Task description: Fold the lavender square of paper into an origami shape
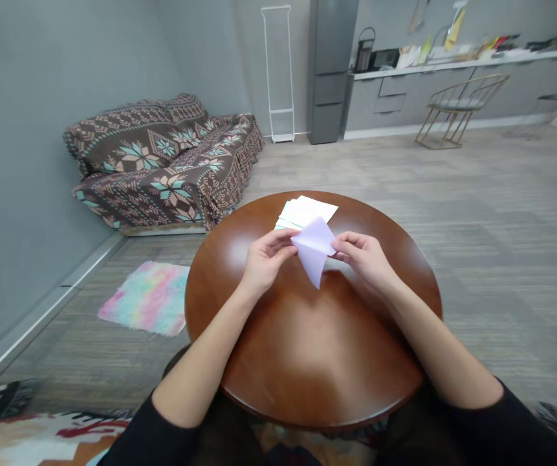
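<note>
A sheet of lilac paper (pixel 313 249) is held up above the table between my two hands, creased across its middle, with one corner hanging down toward me. My left hand (pixel 267 260) pinches its left corner between thumb and fingers. On the other side, my right hand (pixel 361 255) grips the right corner the same way. Just behind the lilac sheet, a fanned stack of white paper (pixel 310 210) with some pale green edges lies on the table; the lilac sheet covers part of it.
Beneath my hands is a round, glossy brown wooden table (pixel 302 343). A sofa under a patterned throw (pixel 162 158) stands at the far left, with a pastel fluffy rug (pixel 149 298) in front. Farther back are a grey fridge (pixel 330 71), a kitchen counter (pixel 453 66) and a wire-framed chair (pixel 460 107).
</note>
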`<state>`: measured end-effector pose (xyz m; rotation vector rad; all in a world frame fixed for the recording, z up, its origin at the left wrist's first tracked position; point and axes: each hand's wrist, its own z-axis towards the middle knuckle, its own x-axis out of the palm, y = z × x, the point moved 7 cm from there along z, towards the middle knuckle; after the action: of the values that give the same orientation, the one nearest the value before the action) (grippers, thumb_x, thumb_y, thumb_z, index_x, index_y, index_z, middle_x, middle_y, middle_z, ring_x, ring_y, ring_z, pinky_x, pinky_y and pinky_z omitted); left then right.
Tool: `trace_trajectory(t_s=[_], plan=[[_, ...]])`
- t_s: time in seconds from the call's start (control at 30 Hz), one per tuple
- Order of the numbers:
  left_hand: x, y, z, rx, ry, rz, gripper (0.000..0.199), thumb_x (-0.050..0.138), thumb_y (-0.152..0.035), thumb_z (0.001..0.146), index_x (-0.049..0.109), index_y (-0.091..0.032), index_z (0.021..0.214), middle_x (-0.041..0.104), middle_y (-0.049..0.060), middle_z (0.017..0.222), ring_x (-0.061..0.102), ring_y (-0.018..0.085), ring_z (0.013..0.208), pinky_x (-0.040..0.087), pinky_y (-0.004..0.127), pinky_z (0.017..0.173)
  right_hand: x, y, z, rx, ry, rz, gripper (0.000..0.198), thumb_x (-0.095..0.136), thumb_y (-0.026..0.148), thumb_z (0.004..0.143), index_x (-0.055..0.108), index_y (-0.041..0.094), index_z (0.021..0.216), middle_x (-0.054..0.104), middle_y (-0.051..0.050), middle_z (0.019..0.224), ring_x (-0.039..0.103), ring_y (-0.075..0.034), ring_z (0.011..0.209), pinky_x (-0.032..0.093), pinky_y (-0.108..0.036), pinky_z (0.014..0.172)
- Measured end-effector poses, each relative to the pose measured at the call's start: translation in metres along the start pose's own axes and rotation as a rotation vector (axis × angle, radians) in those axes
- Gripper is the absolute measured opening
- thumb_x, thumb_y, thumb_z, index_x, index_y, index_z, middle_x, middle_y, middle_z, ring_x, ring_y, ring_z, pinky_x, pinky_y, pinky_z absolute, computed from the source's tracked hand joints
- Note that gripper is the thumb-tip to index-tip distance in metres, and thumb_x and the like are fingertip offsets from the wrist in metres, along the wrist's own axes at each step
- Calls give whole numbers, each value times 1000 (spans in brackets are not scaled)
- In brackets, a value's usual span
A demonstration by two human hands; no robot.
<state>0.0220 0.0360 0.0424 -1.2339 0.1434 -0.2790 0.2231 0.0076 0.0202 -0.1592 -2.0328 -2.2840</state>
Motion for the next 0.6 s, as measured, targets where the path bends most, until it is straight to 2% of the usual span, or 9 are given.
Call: trace_trajectory(t_s=[0.17,0.37,0.6], plan=[[-5,-2,0,23,-52,39,23,86,-28,70,77,-19,89,77,6,94,70,21,89,57,35,86,9,-3,-3,92,72,58,24,78,39,76,67,19,67,65,-1,71,60,-16,69,51,-33,73],[-2,-2,-1,7,-42,38,18,81,-33,78,80,-18,88,78,6,89,72,21,79,60,36,78,5,-3,-3,114,18,83,23,77,36,74,65,19,64,62,0,68,59,-15,67,51,-32,70],[-7,-8,-3,57,-100,166,14,82,-31,77,82,-18,81,77,6,79,71,21,74,59,36,77,5,-7,-2,134,1,55,24,77,37,74,64,19,65,63,-1,67,60,-16,65,50,-31,66]])
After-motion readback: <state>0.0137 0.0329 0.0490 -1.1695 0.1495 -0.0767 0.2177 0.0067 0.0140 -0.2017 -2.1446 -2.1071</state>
